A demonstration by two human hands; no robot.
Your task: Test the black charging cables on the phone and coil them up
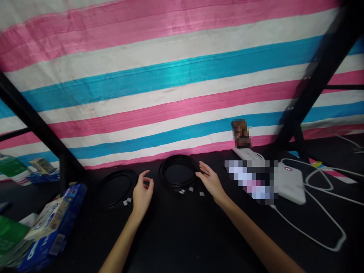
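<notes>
Two coils of black cable lie on the dark tabletop. The middle coil (178,184) sits between my hands, with small whitish pieces (182,191) at its near edge that are too small to name. My right hand (209,181) is at its right side, fingers apart and holding nothing; whether the fingertips touch the coil I cannot tell. Nearest to my left hand (143,194) is the left coil (109,173), which has pale tags (127,201) at its lower right. That hand's fingers are curved and apart, with nothing between them.
Blue snack boxes (57,244) and green packaging (11,231) crowd the left. A white device (290,182) with a looping white cord (313,230) and a pixelated object (250,180) are on the right. Black frame legs (318,83) stand before a striped sheet (170,76).
</notes>
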